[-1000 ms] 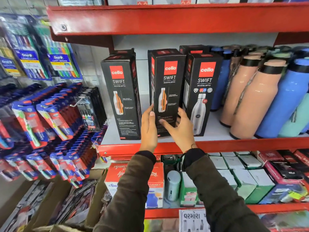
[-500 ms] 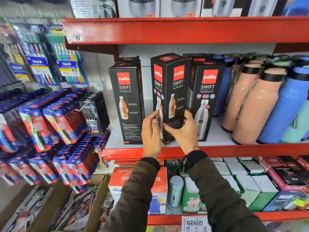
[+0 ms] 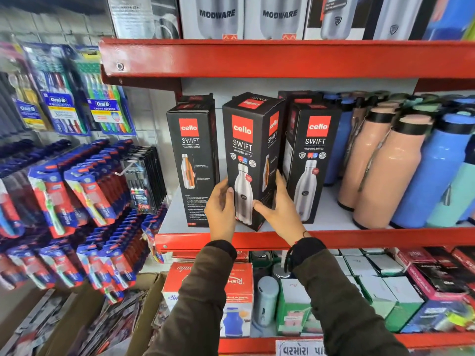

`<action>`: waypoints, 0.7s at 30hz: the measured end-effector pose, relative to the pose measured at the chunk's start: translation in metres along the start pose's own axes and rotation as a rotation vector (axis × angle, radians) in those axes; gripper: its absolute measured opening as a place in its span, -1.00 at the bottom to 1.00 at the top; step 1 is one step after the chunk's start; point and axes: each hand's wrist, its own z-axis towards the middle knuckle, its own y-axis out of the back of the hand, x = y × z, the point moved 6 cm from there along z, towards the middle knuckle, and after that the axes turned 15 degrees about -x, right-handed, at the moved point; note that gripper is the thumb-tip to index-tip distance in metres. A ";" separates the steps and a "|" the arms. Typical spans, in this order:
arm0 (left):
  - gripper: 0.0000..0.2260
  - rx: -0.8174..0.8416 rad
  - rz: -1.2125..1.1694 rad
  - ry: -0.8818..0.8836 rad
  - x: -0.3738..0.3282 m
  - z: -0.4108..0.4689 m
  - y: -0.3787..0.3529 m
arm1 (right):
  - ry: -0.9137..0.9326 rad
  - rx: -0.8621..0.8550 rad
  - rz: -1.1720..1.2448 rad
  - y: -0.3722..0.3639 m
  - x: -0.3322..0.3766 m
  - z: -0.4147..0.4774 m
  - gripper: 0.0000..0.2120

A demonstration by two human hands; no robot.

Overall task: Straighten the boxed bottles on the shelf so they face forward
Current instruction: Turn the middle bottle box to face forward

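Note:
Three black Cello Swift bottle boxes stand on the white shelf with a red front lip. The middle box is gripped low on both sides: my left hand on its left edge, my right hand on its right face. It is turned at an angle, with its steel-bottle face toward me and slightly left, its corner near the lip. The left box shows its orange cutaway side. The right box faces forward with its steel-bottle picture. More black boxes stand behind them.
Peach bottles and blue bottles crowd the shelf to the right of the boxes. A red shelf hangs close overhead. Toothbrush packs hang at the left. Small boxes fill the shelf below.
Both hands have rotated the middle box: a second ago its orange cutaway side faced me, now the steel-bottle front does. The camera has moved closer.

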 end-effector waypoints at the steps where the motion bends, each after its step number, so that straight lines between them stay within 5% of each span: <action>1: -0.73 -0.006 -0.003 0.002 0.001 0.000 0.002 | 0.004 0.028 -0.011 -0.001 -0.001 0.000 -0.11; 9: -0.72 -0.049 -0.043 0.036 0.001 -0.010 0.004 | 0.031 0.037 -0.078 -0.006 -0.011 0.005 -0.35; 21: -0.72 -0.083 0.010 0.073 0.007 -0.011 -0.003 | -0.011 -0.040 -0.074 -0.013 -0.030 0.015 -0.42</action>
